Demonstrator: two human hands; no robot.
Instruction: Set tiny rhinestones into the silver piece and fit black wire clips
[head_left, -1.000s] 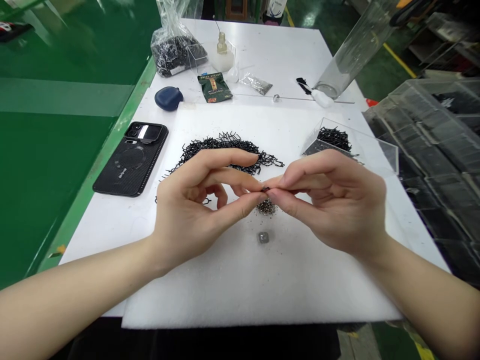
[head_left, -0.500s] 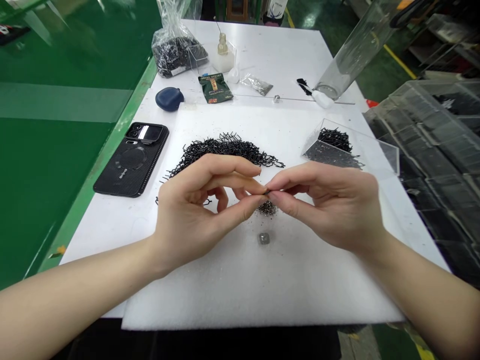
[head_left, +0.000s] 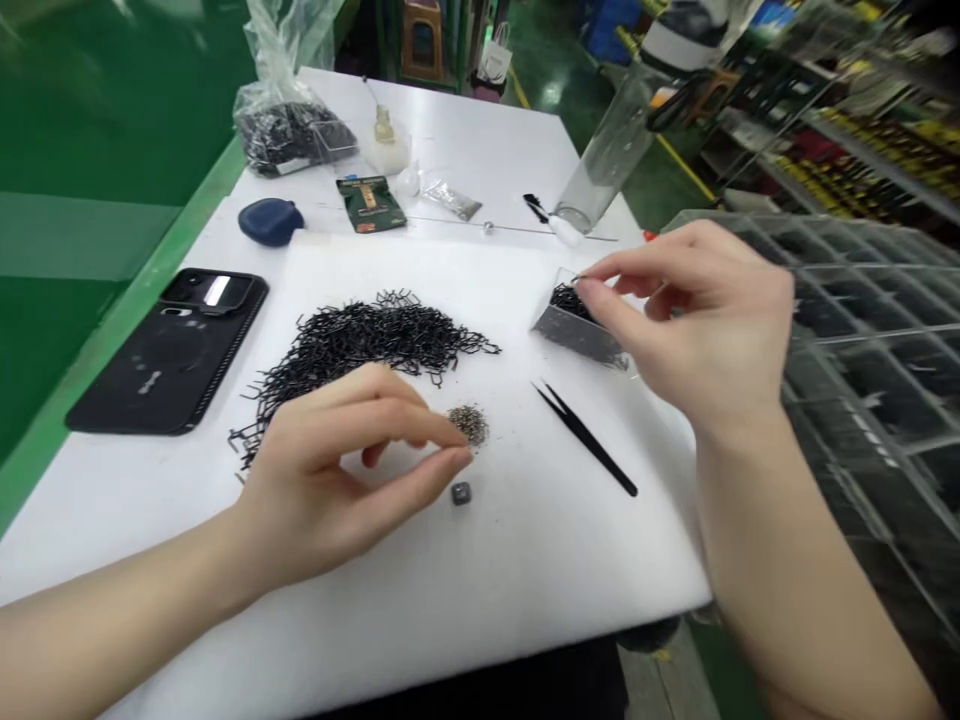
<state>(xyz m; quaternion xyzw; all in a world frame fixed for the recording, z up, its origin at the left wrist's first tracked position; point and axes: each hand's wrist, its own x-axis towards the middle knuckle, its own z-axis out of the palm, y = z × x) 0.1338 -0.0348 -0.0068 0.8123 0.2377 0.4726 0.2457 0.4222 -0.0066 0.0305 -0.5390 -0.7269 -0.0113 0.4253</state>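
Left hand (head_left: 322,480) low over foam sheet (head_left: 525,570), fingers curled narrow, fingertips (head_left: 459,456) just beside small heap of fine dark bits (head_left: 469,425); cannot tell if anything held. Grey cube (head_left: 460,493) just below heap. Right hand (head_left: 697,320) raised over clear box (head_left: 577,335) of black wire clips (head_left: 570,300), thumb and forefinger narrow near box rim; cannot tell if pinching anything. Large clip pile (head_left: 367,345) behind left hand. Black tweezers (head_left: 585,438) lying on sheet, between heap and right hand
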